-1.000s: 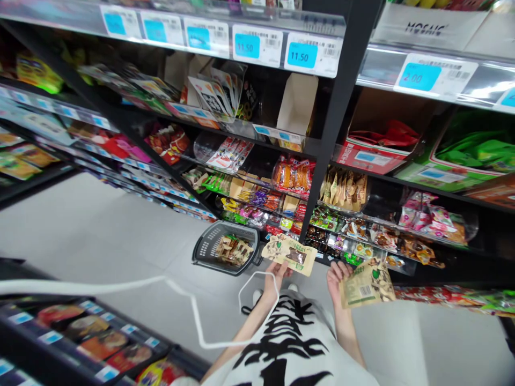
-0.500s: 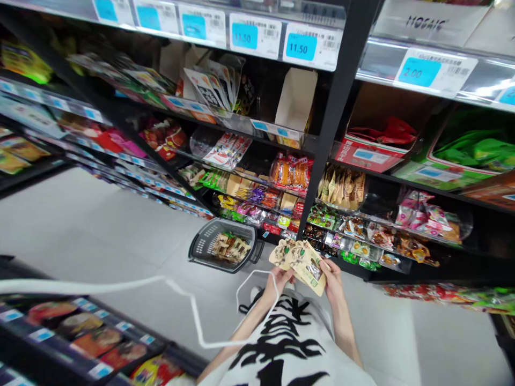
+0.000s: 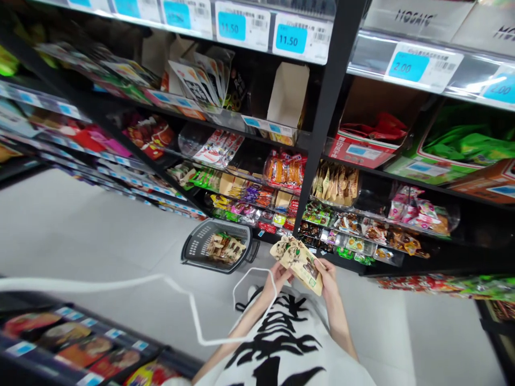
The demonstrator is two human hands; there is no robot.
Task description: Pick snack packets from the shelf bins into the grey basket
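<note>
In front of my body I hold beige snack packets point(image 3: 301, 264) with a dark printed picture and green marks; they overlap, so I cannot tell how many there are. My left hand point(image 3: 278, 275) grips their lower left side. The right-hand edge is pinched by my right hand point(image 3: 327, 272), thumb on the front. On the floor to the left stands a dark grey shopping basket point(image 3: 196, 245), and similar beige packets point(image 3: 226, 249) lie inside it.
Black shelving point(image 3: 330, 86) with snack bags and price labels rises ahead. More beige packets point(image 3: 336, 183) stand in a shelf bin near my right hand. A white cord point(image 3: 191, 308) crosses the view at left. Another display point(image 3: 72, 343) sits at lower left.
The packets now overlap more closely, where before they were fanned apart. Both hands keep their grip. The view has shifted slightly, so the shelves and basket appear a little further left.
</note>
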